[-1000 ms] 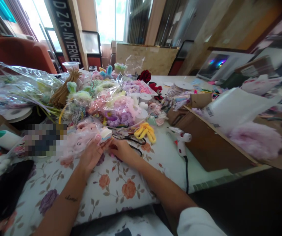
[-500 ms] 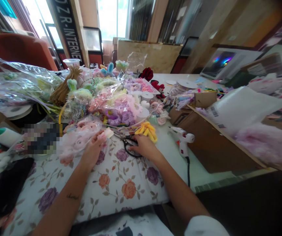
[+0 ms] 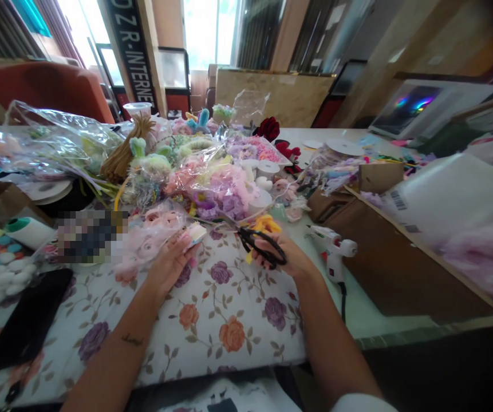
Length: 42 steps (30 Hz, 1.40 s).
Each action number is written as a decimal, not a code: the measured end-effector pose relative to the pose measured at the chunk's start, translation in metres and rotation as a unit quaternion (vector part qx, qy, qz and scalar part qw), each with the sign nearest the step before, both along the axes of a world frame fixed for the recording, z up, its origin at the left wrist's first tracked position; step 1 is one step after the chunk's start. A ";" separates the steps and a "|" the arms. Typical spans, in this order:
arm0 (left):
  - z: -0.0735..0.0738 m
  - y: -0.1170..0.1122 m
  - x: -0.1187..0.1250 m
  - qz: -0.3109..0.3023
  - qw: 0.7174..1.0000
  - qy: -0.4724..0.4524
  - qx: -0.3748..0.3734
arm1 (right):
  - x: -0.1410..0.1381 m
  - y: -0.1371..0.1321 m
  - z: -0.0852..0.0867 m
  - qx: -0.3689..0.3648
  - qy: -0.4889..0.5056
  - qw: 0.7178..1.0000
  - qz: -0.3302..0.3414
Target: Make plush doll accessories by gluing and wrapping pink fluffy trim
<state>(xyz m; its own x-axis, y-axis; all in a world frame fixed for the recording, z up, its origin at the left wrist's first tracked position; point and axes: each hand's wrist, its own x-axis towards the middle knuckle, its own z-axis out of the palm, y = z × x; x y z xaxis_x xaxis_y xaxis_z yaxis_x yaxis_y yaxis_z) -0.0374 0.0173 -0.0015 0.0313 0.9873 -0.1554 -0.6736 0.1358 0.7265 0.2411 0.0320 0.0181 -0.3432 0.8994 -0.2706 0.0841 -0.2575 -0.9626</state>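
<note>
A black phone (image 3: 29, 320) lies on the left, on the flowery cloth (image 3: 246, 309). Next is a clear bag of pink things (image 3: 143, 237), right beside my left hand (image 3: 171, 260). That hand pinches a small white and pink thing (image 3: 197, 233); I can't tell what it is. My right hand (image 3: 292, 254) holds the black scissors (image 3: 248, 233) by the handles, near something yellow (image 3: 267, 223). Then come a white glue gun (image 3: 335, 266) and a big brown box (image 3: 401, 269).

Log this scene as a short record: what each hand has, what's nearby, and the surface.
Left hand: holding a small pale item, details unclear
Right hand: holding black-handled scissors
Beyond right hand: yellow bundle
Right side: white glue gun, cardboard box
Left side: black phone
Surface: floral cloth
</note>
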 end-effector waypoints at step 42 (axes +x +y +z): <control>0.016 -0.003 -0.018 -0.051 0.995 0.052 0.075 | -0.065 -0.049 -0.010 0.043 0.082 0.956 0.280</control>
<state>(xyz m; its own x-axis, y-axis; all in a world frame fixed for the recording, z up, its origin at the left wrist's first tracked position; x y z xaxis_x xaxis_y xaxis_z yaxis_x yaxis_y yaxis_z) -0.0558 0.0139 0.0145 0.1230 0.9923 -0.0147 -0.5818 0.0841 0.8089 0.1761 -0.0167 0.0085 -0.8082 0.5794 -0.1052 0.0311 -0.1364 -0.9902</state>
